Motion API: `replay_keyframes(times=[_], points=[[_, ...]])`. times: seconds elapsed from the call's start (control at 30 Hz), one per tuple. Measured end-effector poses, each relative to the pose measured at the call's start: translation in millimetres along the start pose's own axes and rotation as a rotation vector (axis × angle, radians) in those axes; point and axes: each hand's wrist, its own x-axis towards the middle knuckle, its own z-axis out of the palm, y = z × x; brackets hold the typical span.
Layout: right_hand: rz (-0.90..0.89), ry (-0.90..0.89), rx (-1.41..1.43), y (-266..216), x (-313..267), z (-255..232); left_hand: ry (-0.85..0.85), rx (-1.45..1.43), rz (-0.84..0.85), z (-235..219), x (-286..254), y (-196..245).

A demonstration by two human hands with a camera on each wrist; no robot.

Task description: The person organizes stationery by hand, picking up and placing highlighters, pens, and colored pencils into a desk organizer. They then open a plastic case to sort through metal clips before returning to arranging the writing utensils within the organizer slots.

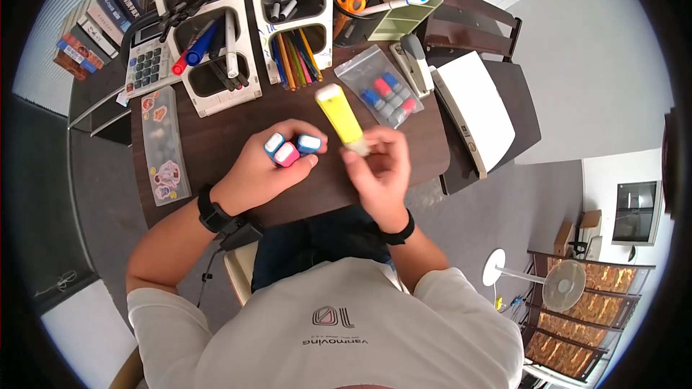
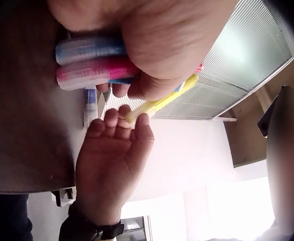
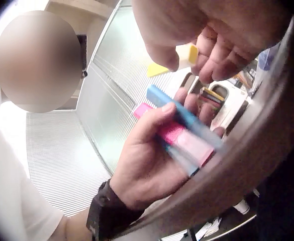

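Observation:
The left hand [image 1: 263,169] grips several thick markers above the table: a pink one [image 1: 286,154] between two blue ones, a blue one [image 1: 309,144] lying toward the fingertips. In the right wrist view the pink marker [image 3: 179,135] lies across the palm under the thumb. Thumb and fingers of the right hand [image 1: 382,173] pinch the lower end of a yellow marker [image 1: 340,115], which tilts up and away. In the left wrist view the yellow marker [image 2: 162,102] extends from the right hand's fingertips [image 2: 129,118].
Behind the hands stand white pen holders [image 1: 216,101] with pens and pencils. A clear bag [image 1: 353,68] of red, blue and grey items lies beside a stapler [image 1: 412,65]. A sticker-covered case [image 1: 166,148] and calculator [image 1: 150,65] are left; a white box [image 1: 476,112] is right.

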Motion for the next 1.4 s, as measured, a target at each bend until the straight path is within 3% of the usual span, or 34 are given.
replay_keyframes(times=[0.07,0.2,0.33,0.37,0.47,0.53,0.73,0.8,0.93,1.0,1.07,1.13,1.23,1.27,1.4], points=[[-0.06,0.048,-0.066,-15.5,3.7,-10.6,0.007,-0.116,-0.109,0.3,-1.4,0.6],[-0.387,0.025,-0.176,-50.0,42.5,-7.5,0.036,-0.057,-0.032,1.5,-1.1,2.0],[-0.56,0.025,-0.441,-73.3,120.0,28.2,0.059,-0.033,-0.075,3.3,-3.3,4.6],[-0.656,0.023,-0.516,-73.8,143.0,40.5,0.08,0.003,0.016,3.9,-2.6,-2.4],[-0.591,0.015,-0.659,-68.7,183.4,73.2,0.069,-0.025,-0.052,1.4,-3.9,8.5],[-0.658,-0.009,-0.806,-51.8,207.0,85.5,0.074,-0.02,-0.028,1.1,-2.8,1.5],[-0.684,-0.054,-1.014,-43.4,215.8,110.0,0.076,-0.063,-0.046,-1.7,-1.6,4.0],[-0.714,-0.073,-1.055,-42.4,216.6,108.3,0.06,-0.148,-0.193,-4.5,-2.9,15.5],[-0.596,-0.144,-0.962,-68.0,190.5,96.9,0.091,-0.191,-0.049,-9.0,-0.3,-1.1],[-0.303,-0.228,-0.798,-91.8,160.5,84.9,0.092,-0.343,-0.083,-12.0,-2.2,7.2],[-0.221,-0.331,-0.691,-89.7,126.7,64.4,0.143,-0.395,-0.019,-11.3,-2.3,4.4],[-0.072,-0.543,-0.738,-91.1,98.2,45.9,0.182,-0.447,0.037,-9.5,-1.2,-1.4],[-0.139,-0.698,-0.716,-67.1,66.7,26.7,0.21,-0.502,0.101,-8.9,-0.7,-9.6],[-0.014,-0.73,-0.71,-67.2,59.0,24.0,0.201,-0.504,0.095,-7.6,-0.8,-10.5],[0.079,-0.597,-0.585,-62.1,47.8,15.7,0.138,-0.532,0.056,-3.4,-1.8,-12.7]])
